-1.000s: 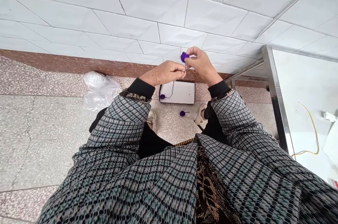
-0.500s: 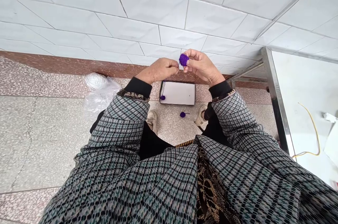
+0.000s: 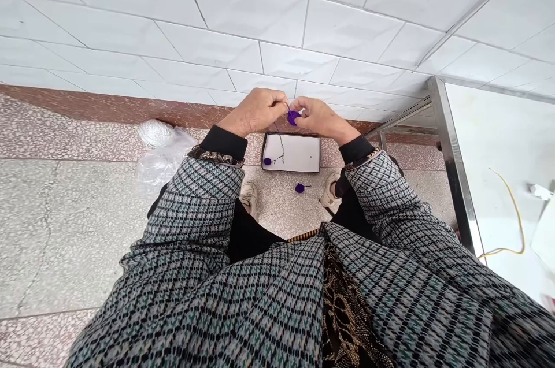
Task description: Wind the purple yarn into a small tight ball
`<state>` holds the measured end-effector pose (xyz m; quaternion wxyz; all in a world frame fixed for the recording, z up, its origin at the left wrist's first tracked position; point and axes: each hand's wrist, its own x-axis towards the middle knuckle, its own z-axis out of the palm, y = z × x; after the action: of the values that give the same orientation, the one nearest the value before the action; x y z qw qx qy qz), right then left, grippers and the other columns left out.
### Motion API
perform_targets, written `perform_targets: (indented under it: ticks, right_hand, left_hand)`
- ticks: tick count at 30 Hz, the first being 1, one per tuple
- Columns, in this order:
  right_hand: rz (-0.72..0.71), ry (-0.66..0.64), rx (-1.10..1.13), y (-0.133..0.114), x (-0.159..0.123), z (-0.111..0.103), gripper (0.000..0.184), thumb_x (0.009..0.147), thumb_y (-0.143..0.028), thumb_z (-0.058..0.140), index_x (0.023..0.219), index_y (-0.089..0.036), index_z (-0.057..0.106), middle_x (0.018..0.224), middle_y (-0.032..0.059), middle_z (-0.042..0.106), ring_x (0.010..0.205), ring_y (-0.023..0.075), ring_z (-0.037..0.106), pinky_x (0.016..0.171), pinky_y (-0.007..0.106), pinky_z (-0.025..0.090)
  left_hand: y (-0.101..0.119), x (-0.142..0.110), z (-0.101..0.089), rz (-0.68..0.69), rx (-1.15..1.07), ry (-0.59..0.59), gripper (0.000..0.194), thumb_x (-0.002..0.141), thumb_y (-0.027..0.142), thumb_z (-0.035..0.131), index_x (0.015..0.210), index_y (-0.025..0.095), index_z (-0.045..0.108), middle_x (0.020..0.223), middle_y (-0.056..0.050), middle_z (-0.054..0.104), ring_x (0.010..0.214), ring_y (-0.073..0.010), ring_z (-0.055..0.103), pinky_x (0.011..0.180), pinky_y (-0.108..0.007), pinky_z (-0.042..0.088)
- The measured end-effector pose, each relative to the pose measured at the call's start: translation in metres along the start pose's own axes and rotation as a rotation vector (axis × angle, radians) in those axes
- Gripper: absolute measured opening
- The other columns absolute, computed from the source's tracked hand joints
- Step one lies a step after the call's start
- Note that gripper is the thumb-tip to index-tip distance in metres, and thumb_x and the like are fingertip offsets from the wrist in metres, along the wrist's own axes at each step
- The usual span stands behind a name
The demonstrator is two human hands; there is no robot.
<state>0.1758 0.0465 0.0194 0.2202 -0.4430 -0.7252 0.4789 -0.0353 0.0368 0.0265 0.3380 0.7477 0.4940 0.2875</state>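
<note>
Between the fingers of my right hand (image 3: 319,118) is a small ball of purple yarn (image 3: 293,118). Close beside it, my left hand (image 3: 260,111) pinches the purple strand (image 3: 281,140), which runs down toward a shallow box (image 3: 303,151) on the floor. The box has a white inside and dark rim. In its left front corner lies a second purple ball (image 3: 267,161). A third purple ball (image 3: 299,188) with a short tail rests on the floor in front of the box, between my shoes.
A white ball of yarn (image 3: 155,133) lies by a clear plastic bag (image 3: 162,163) on the left floor. To the right stands a metal-framed white table (image 3: 489,137) with a yellow cord (image 3: 518,220) on it. The tiled wall (image 3: 277,15) rises ahead.
The held yarn ball has moved down and slightly left, with my right hand turned over it. My left hand is a little higher, and the strand now hangs slack over the box.
</note>
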Motion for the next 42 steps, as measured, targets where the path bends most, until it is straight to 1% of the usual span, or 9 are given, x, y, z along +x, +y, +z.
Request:
perform_targets:
  ticks: [8,13,17,21,25,30,34,39,42]
  right_hand:
    - [0.065,-0.146,0.602,-0.002,-0.005,-0.011,0.032,0.075,-0.007,0.079,0.102,-0.017,0.066,0.088,-0.002,0.07,0.064,0.0081,0.056,0.061,0.02,0.052]
    - [0.0,0.1,0.74,0.002,0.005,-0.016,0.029,0.088,-0.016,0.086,0.103,-0.019,0.061,0.092,-0.0018,0.066,0.075,0.0106,0.065,0.072,0.022,0.059]
    - [0.05,0.258,0.442,0.006,0.011,-0.012,0.023,0.088,-0.006,0.077,0.096,-0.019,0.06,0.089,-0.0018,0.065,0.076,0.0122,0.062,0.071,0.023,0.052]
    - [0.075,0.019,0.173,0.006,0.001,-0.009,0.024,0.079,0.0,0.077,0.093,-0.016,0.066,0.08,-0.003,0.063,0.072,0.0125,0.055,0.065,0.023,0.044]
    - [0.019,-0.237,0.45,0.005,-0.007,-0.015,0.03,0.08,-0.01,0.084,0.101,-0.017,0.064,0.08,-0.0037,0.065,0.066,0.0102,0.055,0.06,0.021,0.047]
    - [-0.134,0.12,0.717,0.008,0.005,-0.025,0.044,0.091,-0.036,0.096,0.106,-0.022,0.057,0.097,-0.0011,0.066,0.079,0.0109,0.067,0.073,0.02,0.06]
    - [-0.012,0.307,0.54,0.014,0.015,-0.022,0.035,0.1,-0.03,0.086,0.101,-0.024,0.051,0.09,-0.0025,0.058,0.078,0.0117,0.066,0.072,0.021,0.058]
    - [0.051,0.05,0.07,0.01,0.004,-0.011,0.027,0.086,-0.005,0.076,0.095,-0.02,0.056,0.083,-0.0037,0.058,0.068,0.0099,0.048,0.057,0.02,0.04]
    - [0.011,-0.199,0.177,0.004,-0.007,-0.01,0.026,0.081,-0.006,0.071,0.1,-0.019,0.059,0.079,-0.005,0.058,0.067,0.0099,0.047,0.056,0.019,0.038]
  left_hand:
    - [-0.006,0.006,0.001,-0.055,0.007,-0.002,0.018,0.083,0.016,0.061,0.065,0.02,0.061,0.061,0.002,0.053,0.065,-0.0166,0.049,0.069,-0.031,0.037]
    - [0.013,-0.001,0.007,-0.112,-0.169,-0.287,0.015,0.084,0.016,0.06,0.07,0.019,0.063,0.064,0.002,0.056,0.062,-0.0145,0.052,0.065,-0.027,0.04]
    - [0.024,-0.005,0.009,-0.028,-0.291,-0.437,0.018,0.084,0.013,0.059,0.067,0.018,0.063,0.064,0.001,0.057,0.059,-0.0122,0.052,0.065,-0.025,0.042]
    - [0.015,-0.003,0.001,-0.078,-0.209,-0.282,0.014,0.081,0.014,0.059,0.069,0.018,0.065,0.064,0.002,0.059,0.059,-0.0122,0.052,0.063,-0.024,0.04]
    - [0.002,0.0,-0.007,-0.09,-0.127,-0.129,0.017,0.082,0.017,0.057,0.068,0.017,0.066,0.062,0.002,0.06,0.063,-0.0139,0.057,0.067,-0.024,0.041]
    - [0.01,-0.001,-0.001,-0.104,-0.235,-0.252,0.014,0.079,0.014,0.058,0.067,0.018,0.063,0.06,0.002,0.056,0.056,-0.0129,0.052,0.062,-0.025,0.04]
    - [0.023,-0.005,0.007,-0.016,-0.272,-0.435,0.018,0.082,0.014,0.059,0.065,0.018,0.063,0.06,0.003,0.054,0.057,-0.011,0.049,0.063,-0.024,0.039]
    - [0.02,-0.006,0.001,-0.017,-0.266,-0.3,0.016,0.082,0.014,0.059,0.067,0.017,0.063,0.062,0.002,0.055,0.058,-0.0114,0.049,0.064,-0.025,0.039]
    - [0.017,-0.005,-0.007,-0.08,-0.176,-0.134,0.016,0.082,0.012,0.059,0.068,0.016,0.065,0.064,0.002,0.056,0.063,-0.0131,0.053,0.07,-0.026,0.041]
